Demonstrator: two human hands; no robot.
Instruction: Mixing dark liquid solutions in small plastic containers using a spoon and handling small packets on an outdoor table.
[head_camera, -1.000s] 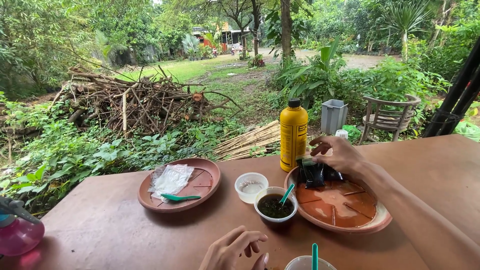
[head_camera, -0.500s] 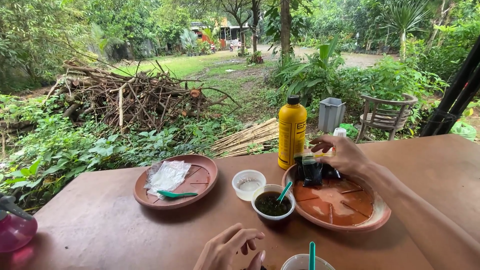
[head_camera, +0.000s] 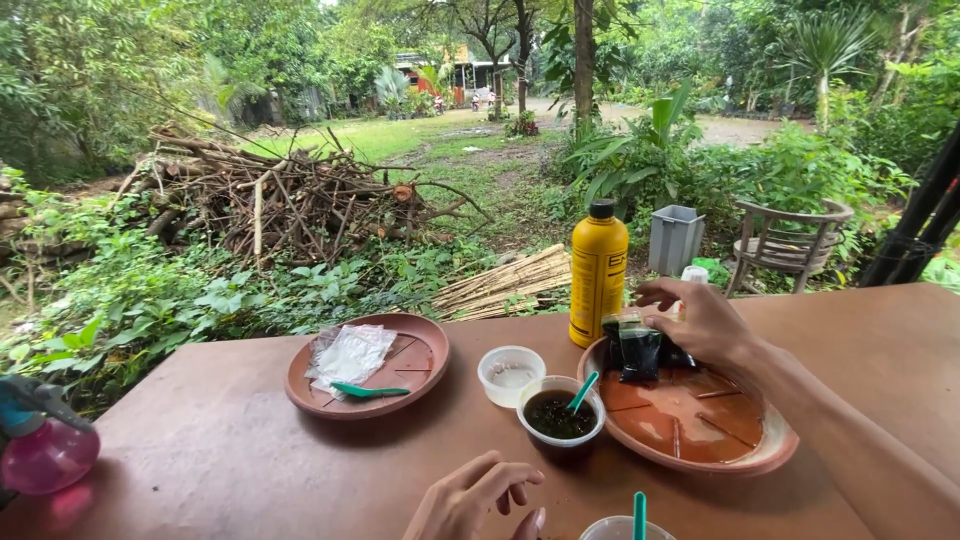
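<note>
Yellow bottle (head_camera: 598, 272) (black cap), terracotta plates (head_camera: 425, 375), teal spoon (head_camera: 368, 390), pink sprayer (head_camera: 45, 452).

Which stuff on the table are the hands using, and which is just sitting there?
In use:
right hand
small dark packet
round brown clay plate
left hand, resting on the table

Just sitting there:
tall yellow plastic bottle
cup of dark liquid
second clay plate with clear bags
pink spray bottle
</note>
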